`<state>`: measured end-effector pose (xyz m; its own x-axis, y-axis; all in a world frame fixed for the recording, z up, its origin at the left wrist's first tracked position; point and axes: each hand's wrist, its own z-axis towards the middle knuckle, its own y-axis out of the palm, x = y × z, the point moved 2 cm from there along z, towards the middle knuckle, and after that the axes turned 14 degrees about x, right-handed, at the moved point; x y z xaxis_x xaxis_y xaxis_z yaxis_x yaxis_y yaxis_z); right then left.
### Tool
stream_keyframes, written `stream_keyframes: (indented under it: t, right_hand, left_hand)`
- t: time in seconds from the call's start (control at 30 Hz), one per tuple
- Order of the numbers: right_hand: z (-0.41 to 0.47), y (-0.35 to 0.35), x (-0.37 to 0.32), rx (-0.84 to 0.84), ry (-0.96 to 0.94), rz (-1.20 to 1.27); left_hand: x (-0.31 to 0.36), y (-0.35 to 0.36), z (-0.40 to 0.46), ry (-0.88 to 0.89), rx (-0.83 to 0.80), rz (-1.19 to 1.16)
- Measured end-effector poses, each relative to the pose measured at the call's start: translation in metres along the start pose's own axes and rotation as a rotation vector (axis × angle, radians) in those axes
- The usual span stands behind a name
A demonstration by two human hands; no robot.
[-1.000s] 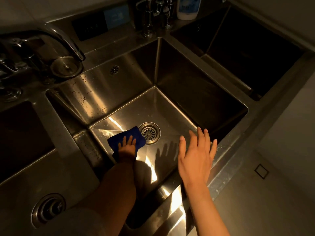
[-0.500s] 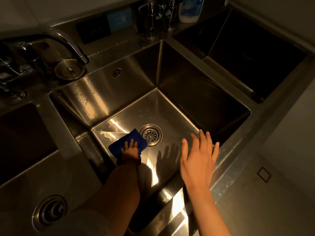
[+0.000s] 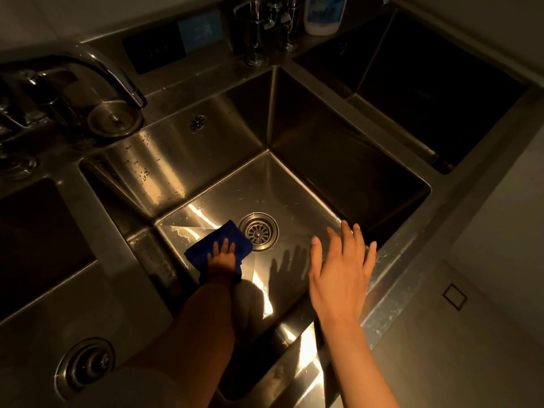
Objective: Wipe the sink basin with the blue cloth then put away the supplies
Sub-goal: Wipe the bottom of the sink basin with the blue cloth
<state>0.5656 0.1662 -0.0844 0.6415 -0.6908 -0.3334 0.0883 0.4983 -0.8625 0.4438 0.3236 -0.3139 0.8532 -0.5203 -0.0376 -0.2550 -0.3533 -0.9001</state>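
Observation:
A deep stainless steel sink basin (image 3: pixel 294 178) fills the middle of the view, with a round drain strainer (image 3: pixel 258 231) in its floor. A folded blue cloth (image 3: pixel 203 248) lies flat on the basin floor just left of the drain. My left hand (image 3: pixel 222 257) reaches down into the basin and presses on the cloth, fingers spread over it. My right hand (image 3: pixel 341 269) hovers above the basin's near right rim, fingers apart, holding nothing.
A curved faucet (image 3: pixel 117 78) arches over a round metal plug (image 3: pixel 114 119) at the back left. A white detergent bottle (image 3: pixel 323 13) and metal fittings (image 3: pixel 259 30) stand on the back ledge. Dark basins lie at the left (image 3: pixel 38 245) and at the right (image 3: pixel 441 98).
My left hand and the cloth stay on the basin floor beside the drain, shifting only slightly. My right hand holds its hover over the near rim.

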Motion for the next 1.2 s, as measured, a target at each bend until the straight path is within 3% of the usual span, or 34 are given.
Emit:
stream_keyframes:
  t: [0.17, 0.33, 0.5, 1.2]
  right_hand:
    - [0.000, 0.000, 0.000, 0.006, 0.007, 0.001]
    - [0.000, -0.001, -0.001, 0.003, 0.011, 0.004]
    - [0.000, -0.001, -0.002, 0.011, 0.010, 0.006]
    - [0.001, 0.000, 0.000, 0.019, 0.014, -0.001]
  left_hand:
    - [-0.010, -0.016, 0.019, -0.035, -0.077, -0.077]
    - [0.008, 0.006, -0.012, 0.023, 0.082, 0.009]
    - [0.024, 0.013, -0.025, 0.050, -0.010, -0.037]
    - [0.010, -0.006, 0.001, -0.026, -0.053, -0.017]
